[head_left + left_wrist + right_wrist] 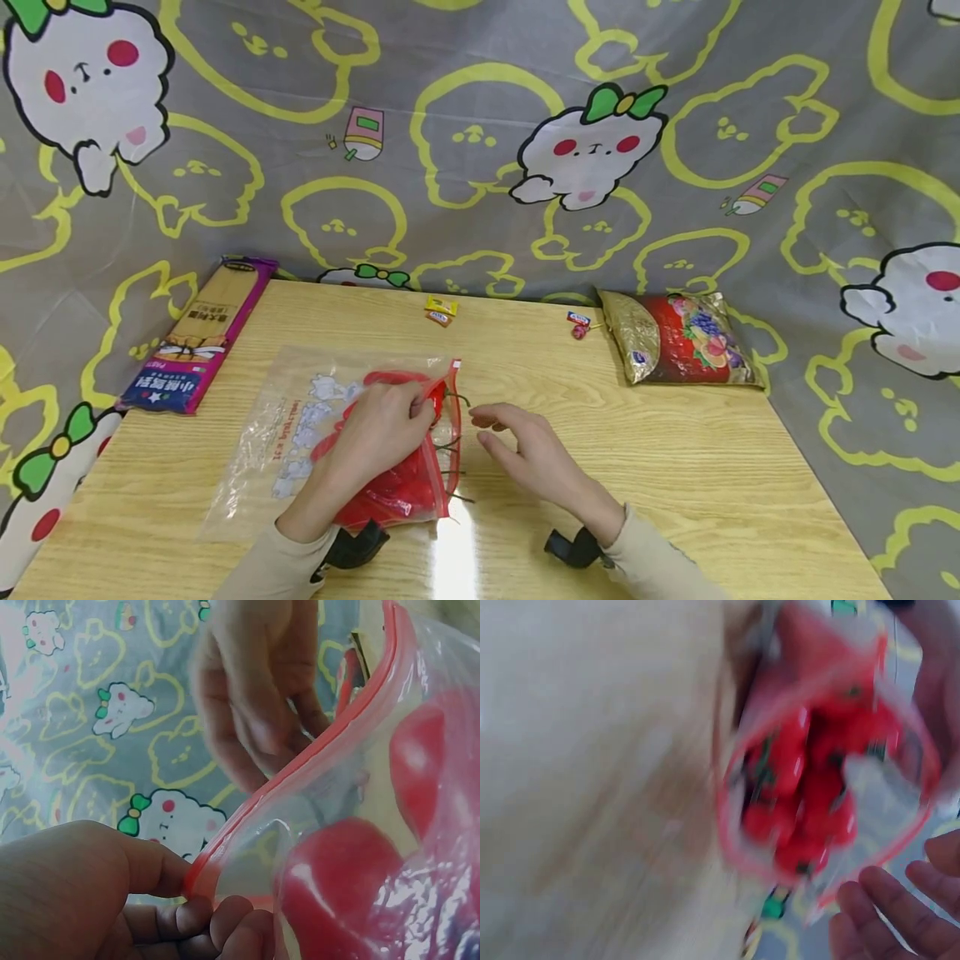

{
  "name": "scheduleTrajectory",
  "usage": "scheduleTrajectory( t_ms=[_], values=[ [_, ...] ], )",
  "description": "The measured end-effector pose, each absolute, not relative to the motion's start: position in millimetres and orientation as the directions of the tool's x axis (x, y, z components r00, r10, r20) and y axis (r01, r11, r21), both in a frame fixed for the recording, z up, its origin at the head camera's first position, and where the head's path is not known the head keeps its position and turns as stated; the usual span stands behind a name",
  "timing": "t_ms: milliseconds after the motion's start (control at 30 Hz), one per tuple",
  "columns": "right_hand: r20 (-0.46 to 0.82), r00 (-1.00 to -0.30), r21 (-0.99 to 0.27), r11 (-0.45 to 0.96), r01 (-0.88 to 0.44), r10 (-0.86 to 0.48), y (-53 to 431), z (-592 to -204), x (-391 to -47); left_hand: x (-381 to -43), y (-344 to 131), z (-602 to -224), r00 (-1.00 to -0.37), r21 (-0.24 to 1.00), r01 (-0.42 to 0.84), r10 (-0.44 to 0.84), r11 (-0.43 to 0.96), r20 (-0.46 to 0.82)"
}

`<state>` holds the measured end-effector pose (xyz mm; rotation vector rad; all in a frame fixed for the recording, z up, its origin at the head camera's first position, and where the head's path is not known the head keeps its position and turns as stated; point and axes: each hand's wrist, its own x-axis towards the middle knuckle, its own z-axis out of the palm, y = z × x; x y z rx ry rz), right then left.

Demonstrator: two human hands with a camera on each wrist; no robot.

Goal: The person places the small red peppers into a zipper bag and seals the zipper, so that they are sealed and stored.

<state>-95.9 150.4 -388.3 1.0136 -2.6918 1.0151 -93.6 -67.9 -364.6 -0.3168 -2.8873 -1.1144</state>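
A clear zip bag [251,467] with a red zip edge and printed pale figures lies on the table. Shiny red peppers [825,806] with green stems fill it, and several stems poke out of its open mouth. My left hand [386,429] lies over the bag; in the left wrist view its thumb and fingers pinch the red zip edge [300,776] at a corner. Just right of the mouth is my right hand [536,454], fingers spread loosely and holding nothing. The right wrist view is blurred but looks straight into the bag.
A pasta packet [198,342] lies at the table's left edge. Small wrapped candies [441,308] sit at the back, with a lollipop [580,332] farther right. A gold and red fruit-print bag [682,342] is at the back right. Patterned cloth [480,233] hangs behind.
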Motion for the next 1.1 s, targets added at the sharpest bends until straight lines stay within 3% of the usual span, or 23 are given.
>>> scheduleTrajectory(
  t_ms=[167,333,467,767,967,1100],
  values=[
    [0.145,-0.814,-0.609,0.597,-0.522,-0.563,161,-396,-129,-91,-67,-365,-0.981,0.658,0.188,0.175,0.729,0.087],
    [0.01,-0.788,-0.653,0.593,-0.471,-0.616,156,-404,-154,-89,-65,-366,-0.978,0.665,0.201,0.19,0.719,0.09],
    [-0.026,-0.751,-0.654,0.579,-0.487,-0.66,146,-407,-163,-88,-64,-366,-0.973,0.66,0.226,0.2,0.716,0.117],
    [0.05,-0.735,-0.524,0.609,-0.596,-0.676,143,-405,-154,-84,-62,-361,-0.967,0.625,0.253,0.22,0.738,0.13],
    [0.229,-0.728,-0.403,0.618,-0.675,-0.646,159,-402,-135,-72,-60,-349,-0.951,0.606,0.303,0.271,0.736,0.147],
    [0.403,-0.662,-0.288,0.599,-0.747,-0.632,174,-397,-120,-59,-55,-340,-0.929,0.57,0.366,0.321,0.735,0.183]
  ],
)
